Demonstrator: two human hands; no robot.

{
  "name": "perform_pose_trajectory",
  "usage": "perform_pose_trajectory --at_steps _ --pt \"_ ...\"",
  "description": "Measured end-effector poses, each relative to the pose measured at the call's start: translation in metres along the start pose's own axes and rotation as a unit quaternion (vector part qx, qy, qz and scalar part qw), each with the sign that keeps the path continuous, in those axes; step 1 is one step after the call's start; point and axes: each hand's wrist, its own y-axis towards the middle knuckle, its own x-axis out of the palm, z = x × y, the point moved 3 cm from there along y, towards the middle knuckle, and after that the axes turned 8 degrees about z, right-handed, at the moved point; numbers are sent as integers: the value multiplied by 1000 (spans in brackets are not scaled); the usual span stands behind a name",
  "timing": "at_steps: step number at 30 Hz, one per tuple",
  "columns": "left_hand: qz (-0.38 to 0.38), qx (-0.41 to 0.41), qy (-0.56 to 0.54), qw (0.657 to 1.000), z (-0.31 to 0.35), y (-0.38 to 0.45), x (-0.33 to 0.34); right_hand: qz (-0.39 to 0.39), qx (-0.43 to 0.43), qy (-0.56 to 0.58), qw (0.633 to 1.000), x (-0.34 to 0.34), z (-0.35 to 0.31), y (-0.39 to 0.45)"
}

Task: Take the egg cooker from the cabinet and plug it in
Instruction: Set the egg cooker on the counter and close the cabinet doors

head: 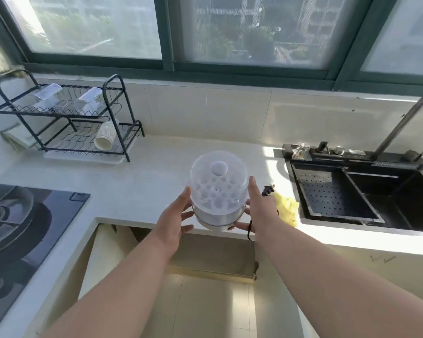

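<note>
A: Where is the cooker?

B: The white round egg cooker with its clear plastic dome lid [219, 191] stands upright, its long axis near vertical, clasped from both sides and held at the front edge of the pale stone countertop [144, 181]. I cannot tell whether its base touches the stone. The open cabinet [205, 252] lies directly below it.

A: And the grip?

B: The left hand [175, 215] presses the cooker's left flank with fingers spread; the right hand [259, 206] closes on its right flank, fingers curling under the base. Both hold the cooker.

A: What does plugging in turn on?

B: The black two-pin plug [269, 189] pokes out just to the right of the cooker, behind the right hand, and the black cord [250, 229] hangs below that wrist. So the right hand is the nearer. No socket shows anywhere, so I judge one must be found first.

A: Around it?

B: A yellow cloth [287, 208] lies right of the cooker, the black sink [352, 191] further right, and the black wire dish rack [66, 118] well to its left rear.

A: Any writing?

B: No brand or label can be read.
</note>
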Motion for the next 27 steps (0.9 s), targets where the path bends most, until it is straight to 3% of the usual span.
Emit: perform_pose_trajectory --at_steps 13,27 --pt "-49 -71 14 996 -7 161 -39 56 55 -50 996 100 9 104" --pt "-44 -110 -11 993 -36 215 -46 51 66 -37 996 126 34 150"
